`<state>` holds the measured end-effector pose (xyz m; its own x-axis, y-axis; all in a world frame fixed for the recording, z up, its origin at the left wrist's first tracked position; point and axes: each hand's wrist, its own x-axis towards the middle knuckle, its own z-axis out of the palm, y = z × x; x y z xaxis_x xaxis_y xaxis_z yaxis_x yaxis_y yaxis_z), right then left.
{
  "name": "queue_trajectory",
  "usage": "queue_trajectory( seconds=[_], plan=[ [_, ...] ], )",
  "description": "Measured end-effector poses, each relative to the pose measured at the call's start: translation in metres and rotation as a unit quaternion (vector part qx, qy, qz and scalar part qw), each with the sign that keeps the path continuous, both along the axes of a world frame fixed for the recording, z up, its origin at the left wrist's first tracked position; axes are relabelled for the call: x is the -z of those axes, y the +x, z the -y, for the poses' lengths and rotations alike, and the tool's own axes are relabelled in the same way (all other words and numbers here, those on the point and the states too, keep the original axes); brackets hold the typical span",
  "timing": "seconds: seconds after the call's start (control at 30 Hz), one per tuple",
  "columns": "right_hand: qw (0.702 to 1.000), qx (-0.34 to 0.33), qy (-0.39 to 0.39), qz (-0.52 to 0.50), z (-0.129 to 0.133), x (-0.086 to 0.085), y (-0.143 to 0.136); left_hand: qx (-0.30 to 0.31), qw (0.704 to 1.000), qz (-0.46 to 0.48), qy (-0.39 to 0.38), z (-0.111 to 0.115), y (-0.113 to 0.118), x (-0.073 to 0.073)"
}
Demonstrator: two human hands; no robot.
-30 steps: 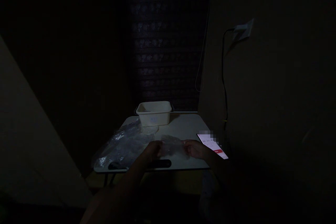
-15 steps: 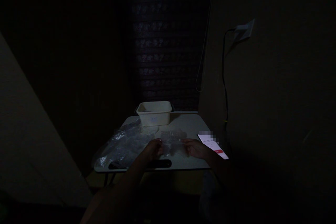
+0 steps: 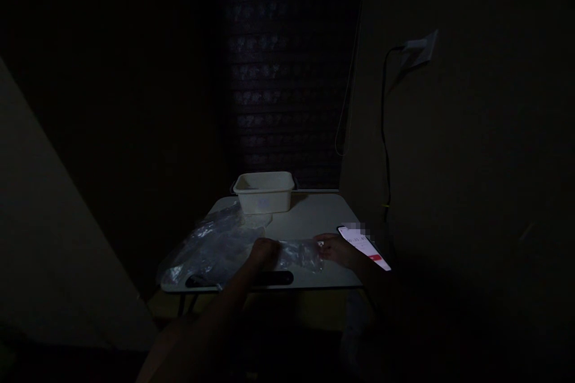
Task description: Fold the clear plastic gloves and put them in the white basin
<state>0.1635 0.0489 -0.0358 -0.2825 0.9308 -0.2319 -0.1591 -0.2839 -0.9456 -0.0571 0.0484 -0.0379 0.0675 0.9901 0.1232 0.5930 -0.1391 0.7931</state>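
Observation:
Between my two hands, low over the front of a small white table (image 3: 323, 215), is a clear plastic bag (image 3: 299, 255). My left hand (image 3: 266, 251) is closed on the bag's left end. At its right end, the fingers of my right hand (image 3: 335, 249) are closed on the edge. The bag looks flat and creased; the dark hides whether anything is inside. To the left, a loose heap of clear plastic bags (image 3: 215, 245) covers that side of the table, close to my left hand and forearm.
A white plastic tub (image 3: 265, 202) with side handles stands at the table's back. A lit phone (image 3: 366, 246) lies at the right edge beside my right wrist. A cable (image 3: 383, 125) hangs from a wall socket (image 3: 422, 51). The room is very dark.
The plastic bag has gone from spread and raised to a lower, narrower strip between my hands. My left hand has turned over it, knuckles up.

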Motion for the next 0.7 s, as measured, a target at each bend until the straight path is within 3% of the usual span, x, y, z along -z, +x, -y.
queue_trajectory(
  seconds=[0.07, 0.13, 0.2, 0.3, 0.43, 0.57, 0.7],
  plan=[
    [0.995, 0.047, 0.045, 0.07, -0.004, 0.002, 0.001, -0.015, 1.0, -0.013, -0.013, 0.002, -0.002, -0.001],
    [0.973, 0.093, 0.115, 0.179, -0.008, 0.003, 0.002, -0.016, 0.999, -0.041, -0.001, 0.006, 0.0, -0.003],
    [0.918, 0.134, 0.194, 0.319, -0.01, 0.004, 0.003, 0.028, 0.992, -0.111, 0.052, 0.012, 0.004, -0.005],
    [0.839, 0.16, 0.261, 0.449, -0.008, 0.003, 0.002, 0.101, 0.95, -0.269, 0.12, 0.022, 0.013, -0.005],
    [0.777, 0.094, 0.33, 0.528, 0.003, 0.003, -0.007, 0.097, 0.909, -0.396, 0.086, 0.033, 0.022, -0.002],
    [0.709, -0.015, 0.411, 0.573, 0.013, 0.005, -0.019, 0.101, 0.894, -0.429, 0.081, 0.038, 0.026, 0.001],
    [0.67, -0.051, 0.455, 0.584, 0.021, 0.005, -0.034, 0.092, 0.89, -0.44, 0.076, 0.038, 0.028, 0.002]
  ],
)
